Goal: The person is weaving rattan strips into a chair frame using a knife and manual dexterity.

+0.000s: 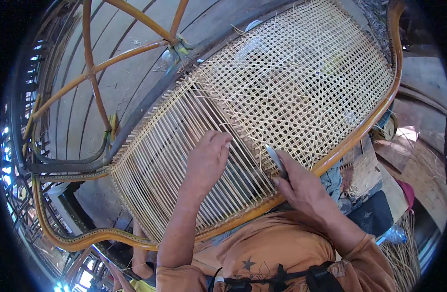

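Observation:
A curved wooden furniture frame (352, 141) lies across my lap, strung with pale cane strips. On its right part is an open-mesh cane weave (311, 78); on the left, parallel cane strands (150, 165) run with gaps between them. My right hand (301, 187) is closed around a knife (273, 158), its blade pointing up and left over the weave's lower left edge. Above the parallel strands, my left hand (208, 158) has its fingers curled and close together. Whatever its fingertips hold, if anything, is hidden.
Bent cane poles (128, 53) of another frame stand on the plank floor (131, 97) at the upper left. A person's arm (141, 253) shows at the lower left. To the right are boards (415, 155), a clear plastic bottle (394, 234) and a bundle of loose cane (401, 258).

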Tool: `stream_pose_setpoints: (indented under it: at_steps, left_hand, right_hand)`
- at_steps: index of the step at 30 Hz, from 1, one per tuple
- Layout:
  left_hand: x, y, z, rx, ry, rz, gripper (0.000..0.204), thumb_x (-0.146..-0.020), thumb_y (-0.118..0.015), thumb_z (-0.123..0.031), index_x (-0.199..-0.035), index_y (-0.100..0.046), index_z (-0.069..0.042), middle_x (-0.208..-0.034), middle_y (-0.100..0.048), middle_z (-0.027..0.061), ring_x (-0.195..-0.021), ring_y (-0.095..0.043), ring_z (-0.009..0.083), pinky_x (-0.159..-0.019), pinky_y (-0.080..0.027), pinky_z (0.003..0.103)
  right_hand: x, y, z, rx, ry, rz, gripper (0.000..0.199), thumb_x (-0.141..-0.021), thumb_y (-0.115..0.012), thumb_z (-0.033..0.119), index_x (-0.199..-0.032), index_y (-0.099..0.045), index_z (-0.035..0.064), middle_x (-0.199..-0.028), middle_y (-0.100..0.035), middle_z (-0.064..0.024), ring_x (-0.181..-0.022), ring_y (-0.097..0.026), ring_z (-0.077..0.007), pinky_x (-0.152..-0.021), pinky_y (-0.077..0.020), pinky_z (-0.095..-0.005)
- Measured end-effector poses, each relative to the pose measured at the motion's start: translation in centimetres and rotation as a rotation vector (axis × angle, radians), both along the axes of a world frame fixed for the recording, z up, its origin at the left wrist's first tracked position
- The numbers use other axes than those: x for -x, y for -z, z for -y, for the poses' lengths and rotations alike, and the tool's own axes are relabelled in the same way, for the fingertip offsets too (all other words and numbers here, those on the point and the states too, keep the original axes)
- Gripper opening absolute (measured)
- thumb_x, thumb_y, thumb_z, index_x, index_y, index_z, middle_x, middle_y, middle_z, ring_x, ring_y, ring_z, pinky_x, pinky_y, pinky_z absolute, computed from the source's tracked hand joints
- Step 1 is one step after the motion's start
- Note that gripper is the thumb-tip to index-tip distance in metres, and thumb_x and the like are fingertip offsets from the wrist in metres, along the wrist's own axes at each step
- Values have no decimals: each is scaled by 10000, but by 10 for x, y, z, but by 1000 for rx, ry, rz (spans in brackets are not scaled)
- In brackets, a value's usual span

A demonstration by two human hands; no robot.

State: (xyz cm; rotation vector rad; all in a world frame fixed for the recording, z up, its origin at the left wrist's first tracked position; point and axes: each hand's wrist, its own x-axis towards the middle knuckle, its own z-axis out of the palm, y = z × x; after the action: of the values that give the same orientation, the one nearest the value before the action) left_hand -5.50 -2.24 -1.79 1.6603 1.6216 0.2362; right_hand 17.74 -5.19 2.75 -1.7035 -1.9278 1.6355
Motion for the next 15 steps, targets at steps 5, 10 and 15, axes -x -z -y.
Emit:
stream_pose_setpoints:
  at_steps: [5,10,15]
  left_hand:
    - [-2,12,12,-22,-41,37,147,-868,-531,-124,-1002,-591,-110,-945,-575,85,-847,-599,282,-705,-500,377]
    - [-3,17,13,-32,-54,66,145,-849,-551,-92,-984,-602,-93,-942,-578,91,-820,-603,277,-702,-499,365]
    - [-3,16,14,16,-94,79,153,-845,-554,-72,-990,-605,-81,-935,-578,94,-768,-608,264,-681,-499,349]
  right_hand:
    - [22,30,-21,-54,-279,254,545,-901,-494,201,-1365,-291,2,-1165,-532,-210,-991,-584,-334,-796,-521,-404]
    - [35,35,-28,45,-516,450,556,-890,-499,195,-1367,-293,-1,-1036,-548,-163,-901,-595,-269,-686,-548,-342]
    - [39,19,-35,125,-420,359,583,-834,-505,42,-1371,-284,82,-1076,-556,-207,-905,-635,-343,-749,-526,-410]
